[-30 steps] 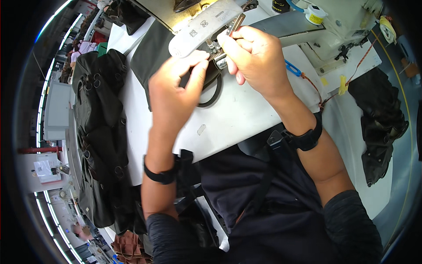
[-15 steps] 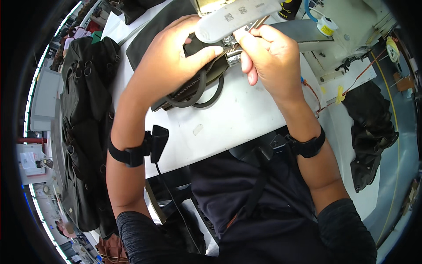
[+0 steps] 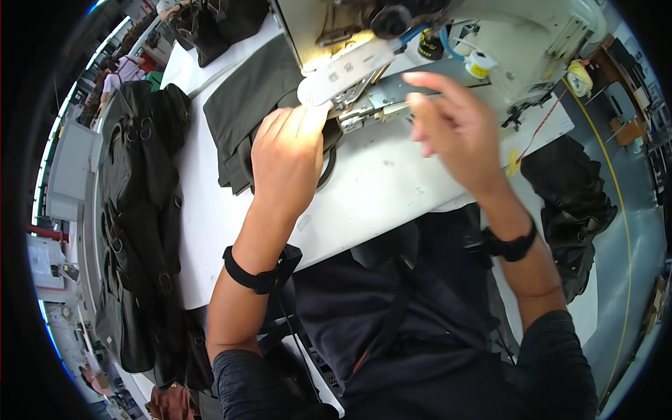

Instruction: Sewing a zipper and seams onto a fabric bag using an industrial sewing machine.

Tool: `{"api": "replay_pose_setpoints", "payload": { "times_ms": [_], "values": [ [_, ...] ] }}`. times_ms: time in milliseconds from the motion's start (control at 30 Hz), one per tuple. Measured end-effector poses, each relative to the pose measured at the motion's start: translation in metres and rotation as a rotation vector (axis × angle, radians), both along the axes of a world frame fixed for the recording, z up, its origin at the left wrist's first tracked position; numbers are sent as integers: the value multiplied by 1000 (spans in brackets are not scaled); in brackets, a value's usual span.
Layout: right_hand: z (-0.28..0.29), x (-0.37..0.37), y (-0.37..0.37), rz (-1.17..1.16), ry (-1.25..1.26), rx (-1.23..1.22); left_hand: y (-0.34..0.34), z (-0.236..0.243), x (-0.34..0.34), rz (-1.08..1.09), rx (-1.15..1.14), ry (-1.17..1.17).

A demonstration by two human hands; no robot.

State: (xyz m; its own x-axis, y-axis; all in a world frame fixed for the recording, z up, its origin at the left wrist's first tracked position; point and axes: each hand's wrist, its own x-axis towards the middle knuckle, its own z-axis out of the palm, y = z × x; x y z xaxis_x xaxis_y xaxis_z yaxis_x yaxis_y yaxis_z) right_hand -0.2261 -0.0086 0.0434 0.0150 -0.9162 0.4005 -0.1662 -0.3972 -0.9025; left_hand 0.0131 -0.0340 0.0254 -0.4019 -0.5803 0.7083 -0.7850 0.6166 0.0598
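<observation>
A sewing workshop: an industrial sewing machine (image 3: 532, 35) stands at a white bench (image 3: 378, 192), dark goods with metal rings (image 3: 136, 231) heap up left, and a yellow line (image 3: 626, 231) marks the grey floor (image 3: 609, 259) right.

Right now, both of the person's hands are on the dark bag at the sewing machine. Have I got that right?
Not quite: only the left hand is on the dark bag at the sewing machine. The right hand is off the bag, raised to the right of it with its fingers partly curled, as the head view shows.
</observation>
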Motion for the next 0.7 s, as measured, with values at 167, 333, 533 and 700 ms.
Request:
{"api": "replay_pose_setpoints", "payload": {
  "times_ms": [167,333,533,700],
  "values": [
    [60,-126,16,-327,192,-328,1,-8,1,-43,-71,-11],
    [147,-237,-17,-597,522,-551,0,-16,-7,21,-118,7],
    [203,-332,-86,-755,725,-522,0,-9,-11,46,-110,-16],
    [217,-386,-135,-717,901,-320,-1,-13,2,11,64,-70]
  ]
}}
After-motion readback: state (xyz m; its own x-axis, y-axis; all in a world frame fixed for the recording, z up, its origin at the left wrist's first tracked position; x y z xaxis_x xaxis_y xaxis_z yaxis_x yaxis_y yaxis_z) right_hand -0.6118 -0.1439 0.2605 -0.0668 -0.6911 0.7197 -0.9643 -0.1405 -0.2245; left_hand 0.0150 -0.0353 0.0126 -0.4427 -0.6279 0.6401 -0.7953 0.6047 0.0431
